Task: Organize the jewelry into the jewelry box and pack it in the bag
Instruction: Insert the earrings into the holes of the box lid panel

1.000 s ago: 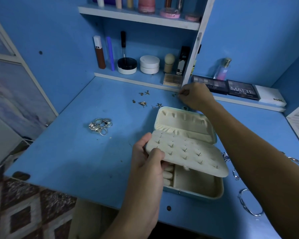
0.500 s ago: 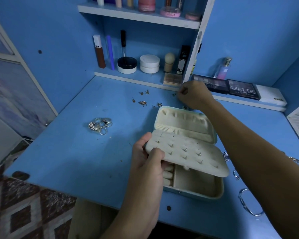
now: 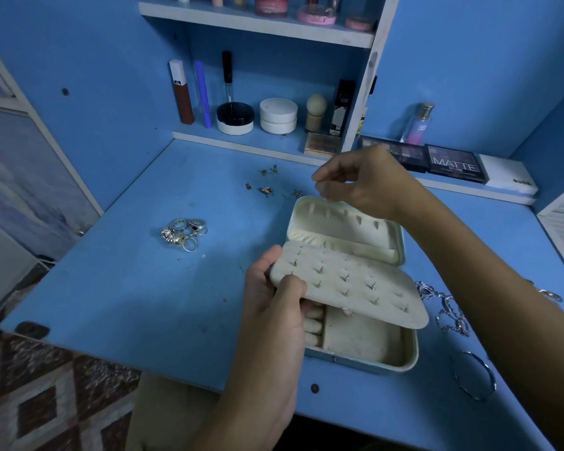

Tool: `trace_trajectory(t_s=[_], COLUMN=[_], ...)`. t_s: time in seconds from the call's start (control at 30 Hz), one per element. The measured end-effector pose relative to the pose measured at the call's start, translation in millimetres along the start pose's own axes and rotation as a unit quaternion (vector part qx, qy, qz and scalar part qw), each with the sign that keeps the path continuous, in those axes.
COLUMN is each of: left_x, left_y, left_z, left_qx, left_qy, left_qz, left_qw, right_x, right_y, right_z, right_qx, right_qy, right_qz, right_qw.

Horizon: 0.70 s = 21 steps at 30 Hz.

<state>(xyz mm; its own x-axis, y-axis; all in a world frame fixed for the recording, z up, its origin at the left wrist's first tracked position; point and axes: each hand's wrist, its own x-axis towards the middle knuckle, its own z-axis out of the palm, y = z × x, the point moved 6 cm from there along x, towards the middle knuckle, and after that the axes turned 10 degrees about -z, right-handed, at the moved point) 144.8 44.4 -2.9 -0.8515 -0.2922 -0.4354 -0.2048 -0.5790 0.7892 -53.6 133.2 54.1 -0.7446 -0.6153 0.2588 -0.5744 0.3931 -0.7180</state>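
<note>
— On the blue tabletop (image 3: 118,288), what can you read?

— One dark palette (image 3: 455,163) on the back ledge says "MATTE" in pale capitals. The small pink-and-purple bottle (image 3: 417,125) behind it carries "SB". A second dark palette (image 3: 401,154) beside it shows no writing I can make out.

— And the jewelry box (image 3: 349,281)?

— It lies open near the front edge, cream inside, with no label showing. The left hand (image 3: 274,307) grips the corner of its earring panel (image 3: 345,288), thumb on top, fingers curled beneath. About seven studs stand in the panel.

— The right hand (image 3: 362,183)?

— It hovers above the raised lid with fingertips pinched together; whatever they hold is too small to tell.

— Loose pieces?

— Five small earrings (image 3: 266,189) lie scattered behind the box. One pile of rings (image 3: 184,234) sits to the left, perhaps six or seven. To the right lie one silver chain (image 3: 450,309) and one bangle (image 3: 476,375).
</note>
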Motion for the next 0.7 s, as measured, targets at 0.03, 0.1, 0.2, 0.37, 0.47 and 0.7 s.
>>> trace_trajectory(t_s=[0.03, 0.1, 0.2, 0.37, 0.47, 0.7], left_x=[0, 0, 0, -1, -1, 0], left_y=[0, 0, 0, 1, 0, -1], left_z=[1, 1, 0, 1, 0, -1], left_qx=[0.004, 0.005, -0.003, -0.013, -0.009, -0.023], left_qy=[-0.002, -0.001, 0.009, 0.011, 0.011, 0.013], left_qz=[-0.002, -0.004, 0.000, -0.005, -0.006, -0.012], left_qw=[1.000, 1.000, 1.000, 1.000, 1.000, 1.000], right_x=[-4, -11, -21, -35, -38, -40], right_y=[-5, -15, -26, -34, -39, -46], right_z=[3, 10, 20, 28, 29, 35], right_qx=[0.014, 0.032, 0.038, 0.023, 0.017, -0.045], right_qy=[-0.015, -0.046, -0.089, -0.150, -0.167, -0.203], right_qz=[0.008, 0.017, 0.004, 0.004, -0.002, -0.035], right_qw=[1.000, 0.998, 0.995, 0.988, 0.986, 0.978])
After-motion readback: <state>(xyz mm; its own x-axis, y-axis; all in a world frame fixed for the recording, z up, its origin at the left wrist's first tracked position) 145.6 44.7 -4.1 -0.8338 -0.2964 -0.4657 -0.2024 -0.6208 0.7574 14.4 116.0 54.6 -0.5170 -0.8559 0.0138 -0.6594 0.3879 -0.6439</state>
